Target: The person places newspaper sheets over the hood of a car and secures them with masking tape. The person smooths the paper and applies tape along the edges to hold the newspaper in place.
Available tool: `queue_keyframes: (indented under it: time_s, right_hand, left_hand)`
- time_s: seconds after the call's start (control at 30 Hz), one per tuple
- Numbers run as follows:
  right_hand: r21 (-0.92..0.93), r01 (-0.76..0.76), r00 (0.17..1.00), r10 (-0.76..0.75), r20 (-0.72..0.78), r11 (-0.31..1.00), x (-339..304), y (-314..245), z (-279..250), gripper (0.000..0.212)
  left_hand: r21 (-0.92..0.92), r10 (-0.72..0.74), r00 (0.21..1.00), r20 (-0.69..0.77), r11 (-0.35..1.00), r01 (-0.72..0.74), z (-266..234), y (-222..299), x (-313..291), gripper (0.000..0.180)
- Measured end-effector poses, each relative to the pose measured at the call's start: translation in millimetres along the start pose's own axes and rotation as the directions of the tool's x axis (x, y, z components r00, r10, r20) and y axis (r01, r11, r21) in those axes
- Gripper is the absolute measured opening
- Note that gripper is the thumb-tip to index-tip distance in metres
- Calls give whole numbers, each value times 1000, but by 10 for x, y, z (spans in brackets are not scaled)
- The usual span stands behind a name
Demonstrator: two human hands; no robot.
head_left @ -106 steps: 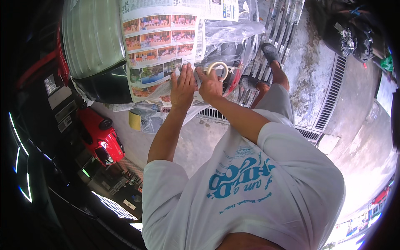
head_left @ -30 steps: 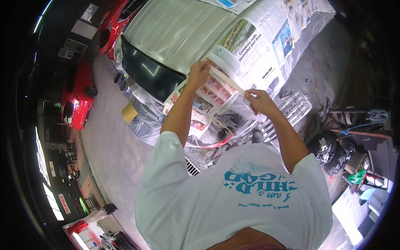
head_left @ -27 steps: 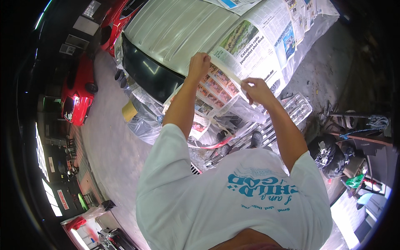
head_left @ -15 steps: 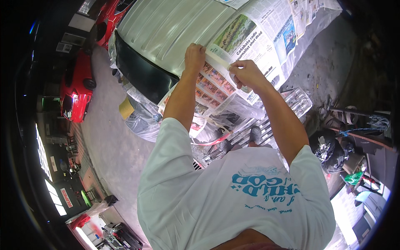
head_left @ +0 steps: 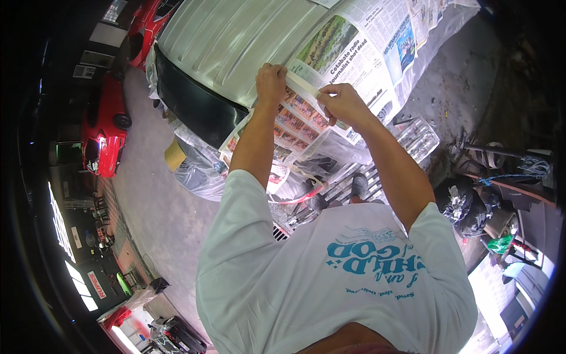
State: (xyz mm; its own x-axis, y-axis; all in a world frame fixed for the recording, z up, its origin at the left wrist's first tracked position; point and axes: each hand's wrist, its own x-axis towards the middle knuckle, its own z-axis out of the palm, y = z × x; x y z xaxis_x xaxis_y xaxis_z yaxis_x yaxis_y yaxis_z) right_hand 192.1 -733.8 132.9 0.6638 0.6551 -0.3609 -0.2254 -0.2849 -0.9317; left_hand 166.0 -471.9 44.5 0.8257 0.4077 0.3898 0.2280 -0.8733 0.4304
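Note:
Along the edge where the grey-green ribbed car roof (head_left: 230,41) meets newspaper sheets (head_left: 377,59), a pale strip of masking tape (head_left: 303,84) stretches between my two hands. My left hand (head_left: 271,84) is closed at the strip's left end, against the roof edge; its fingertips are partly hidden. My right hand (head_left: 343,106) pinches the strip's other end over the newspaper. What lies inside its curled fingers is mostly hidden. Below the strip, a newspaper page of small photos (head_left: 298,121) hangs down the vehicle's side. A glossy black windshield (head_left: 191,100) lies left of my left hand.
Clear plastic sheeting (head_left: 203,177) drapes the vehicle's lower parts. A slatted metal platform (head_left: 339,192) is under my feet. Red cars (head_left: 108,127) stand at far left. Black bags (head_left: 466,206) and a rack with a blue cord (head_left: 519,177) are at right.
The view has shifted slightly. Both hands keep nearly the same places on the roof edge and newspaper, with the tape still between them; the right fingers have shifted a little.

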Motion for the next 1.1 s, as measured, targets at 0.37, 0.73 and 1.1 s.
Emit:
queue_keyframes:
  time_s: [0.37, 0.73, 1.1]
  right_hand:
    - [1, 18, 1000, -18, 14, 1000, -1, -16, 2, 31]
    - [-33, -32, 999, 33, 10, 999, -28, 49, -16, 31]
    - [-28, -8, 999, 9, 53, 1000, -34, 180, 6, 28]
  left_hand:
    - [120, 147, 989, -7, 982, -145, -200, -274, -130, 38]
    - [248, -76, 925, 372, 969, -20, -259, 70, -203, 57]
    - [362, -68, 912, 404, 928, -91, -321, 77, -196, 61]
